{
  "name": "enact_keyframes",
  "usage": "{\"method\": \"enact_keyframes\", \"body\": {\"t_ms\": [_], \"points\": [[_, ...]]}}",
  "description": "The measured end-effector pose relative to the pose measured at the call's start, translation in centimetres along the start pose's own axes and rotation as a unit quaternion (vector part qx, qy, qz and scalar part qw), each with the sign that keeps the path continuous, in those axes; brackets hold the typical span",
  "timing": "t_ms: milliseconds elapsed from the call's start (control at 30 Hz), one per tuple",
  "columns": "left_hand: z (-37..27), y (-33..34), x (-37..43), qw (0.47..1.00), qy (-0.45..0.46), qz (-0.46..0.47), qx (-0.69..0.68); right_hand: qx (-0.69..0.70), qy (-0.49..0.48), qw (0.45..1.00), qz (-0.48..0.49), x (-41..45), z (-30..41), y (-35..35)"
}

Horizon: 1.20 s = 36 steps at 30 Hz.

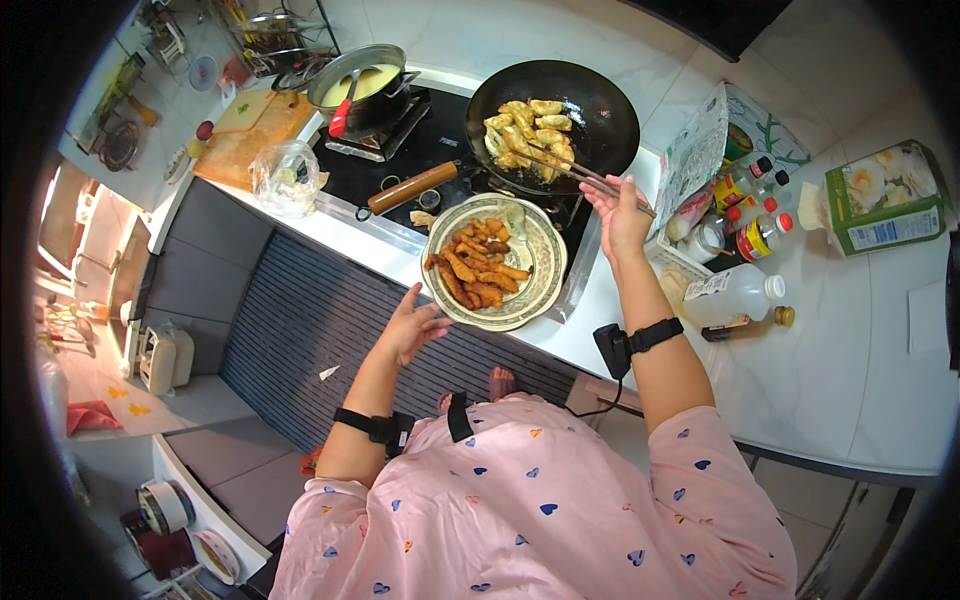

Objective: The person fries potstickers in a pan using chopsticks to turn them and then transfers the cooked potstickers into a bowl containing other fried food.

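Note:
My right hand [624,223] holds a pair of wooden chopsticks [576,172], their tips among the browned dumplings [551,121] in the black wok [604,124]. In front of the wok, at the counter's edge, is a patterned plate [546,289] with fried golden-brown strips [480,270] on it. A pale, translucent piece [514,219] lies on its far side. My left hand [412,328] is by the near left rim of the plate, its fingers apart and nothing held. Whether a fingertip touches the rim, I cannot tell.
A pot [382,79] of pale liquid with a red-handled ladle [345,109] stands on the back left burner. The wok's wooden handle [412,189] points left. A cutting board [247,142] and plastic bag [286,176] lie left; bottles [757,236] and a green box [885,199] stand right.

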<state>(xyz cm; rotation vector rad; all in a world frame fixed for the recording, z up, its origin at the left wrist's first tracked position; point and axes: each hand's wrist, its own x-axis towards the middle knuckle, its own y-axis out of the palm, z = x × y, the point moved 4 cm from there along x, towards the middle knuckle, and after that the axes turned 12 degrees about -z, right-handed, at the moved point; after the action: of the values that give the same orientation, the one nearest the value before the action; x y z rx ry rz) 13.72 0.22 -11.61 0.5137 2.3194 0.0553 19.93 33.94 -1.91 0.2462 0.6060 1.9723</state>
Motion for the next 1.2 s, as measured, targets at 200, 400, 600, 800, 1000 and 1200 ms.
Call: {"method": "enact_keyframes", "body": {"t_ms": [200, 400, 600, 800, 1000, 1200], "points": [[-0.9, -0.3, -0.5, 1.0, 0.015, 0.005, 0.022, 0.019, -0.05, 0.998, 0.023, 0.1, 3.5, 3.1], [-1.8, -0.2, -0.9, 0.999, 0.017, 0.002, 0.033, 0.015, -0.081, 0.997, -0.01, -0.1, 3.1, 2.6], [-2.0, -0.5, -0.5, 0.998, 0.017, 0.005, 0.061, 0.001, -0.088, 0.996, -0.018, -0.4, 2.8, 2.1], [-1.3, -0.6, 0.5, 0.997, 0.01, 0.018, 0.068, -0.067, -0.084, 0.993, -0.058, -0.4, 2.1, 0.4], [-1.1, -0.8, 0.6, 0.998, 0.012, 0.014, 0.057, -0.029, -0.055, 0.997, -0.041, -3.7, 2.6, -0.9], [-0.9, -0.1, 1.4, 0.999, 0.037, 0.012, 0.034, -0.204, -0.055, 0.977, 0.021, -8.6, 0.9, -3.3]]}}
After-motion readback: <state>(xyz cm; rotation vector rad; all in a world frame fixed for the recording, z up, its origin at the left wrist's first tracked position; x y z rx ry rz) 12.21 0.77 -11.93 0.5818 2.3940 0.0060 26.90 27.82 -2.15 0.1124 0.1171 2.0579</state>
